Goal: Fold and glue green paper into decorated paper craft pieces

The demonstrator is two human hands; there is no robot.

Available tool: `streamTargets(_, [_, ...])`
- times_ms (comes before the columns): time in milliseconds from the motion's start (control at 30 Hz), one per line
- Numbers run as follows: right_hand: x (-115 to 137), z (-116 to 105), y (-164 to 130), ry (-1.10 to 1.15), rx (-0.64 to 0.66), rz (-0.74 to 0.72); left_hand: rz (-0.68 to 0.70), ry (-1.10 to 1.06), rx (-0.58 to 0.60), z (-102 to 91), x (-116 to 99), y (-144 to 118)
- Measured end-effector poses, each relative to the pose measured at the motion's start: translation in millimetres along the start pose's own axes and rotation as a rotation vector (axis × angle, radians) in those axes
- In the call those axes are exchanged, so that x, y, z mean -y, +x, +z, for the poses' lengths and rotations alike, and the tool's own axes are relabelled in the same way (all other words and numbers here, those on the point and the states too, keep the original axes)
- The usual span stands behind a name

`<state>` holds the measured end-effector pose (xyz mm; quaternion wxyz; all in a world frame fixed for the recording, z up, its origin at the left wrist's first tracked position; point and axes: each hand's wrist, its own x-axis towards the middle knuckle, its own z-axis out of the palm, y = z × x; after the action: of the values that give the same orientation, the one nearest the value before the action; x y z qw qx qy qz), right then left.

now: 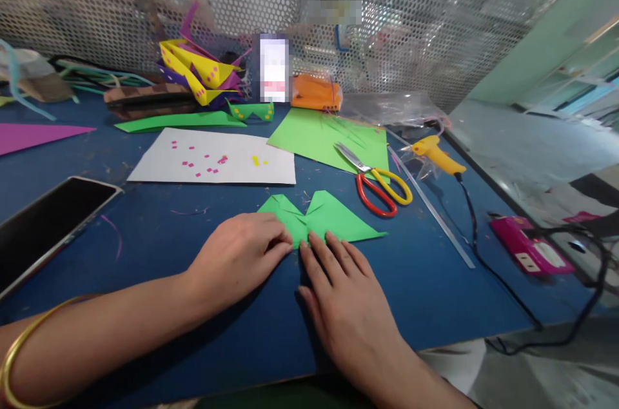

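Note:
A folded piece of green paper lies on the blue table, its two upper points rising either side of a notch. My left hand is closed at the paper's lower left edge, with thumb and index finger together on it; the other fingers are curled and partly hidden. My right hand lies flat, its fingers stretched out and their tips pressing the lower edge near the middle. Just beyond the paper's right side are scissors with one red and one yellow handle loop, blades partly spread.
White paper with pink and yellow bits and a light green sheet lie beyond. A yellow glue gun trails its cord past a pink power strip at right. One phone lies left. Folded paper shapes stand by the mesh.

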<state>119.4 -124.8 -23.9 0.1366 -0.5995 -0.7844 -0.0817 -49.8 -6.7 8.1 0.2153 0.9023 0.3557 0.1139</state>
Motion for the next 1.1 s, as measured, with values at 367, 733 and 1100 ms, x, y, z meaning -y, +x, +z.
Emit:
streamTargets(367, [-3.0,-4.2,-1.9,0.019,0.022,-0.015,-0.076,-0.06,-0.052,-1.9,8.0,-10.5])
streamTargets(733, [-3.2,-4.9,-2.0,0.023,0.042,-0.004,-0.076,-0.023,-0.064,0.2,9.1,-6.4])
streamTargets(1100, [11.6,-4.0,9.6,0.14,0.005,-0.021,-0.081,0.014,-0.022,-6.3,3.9,-4.9])
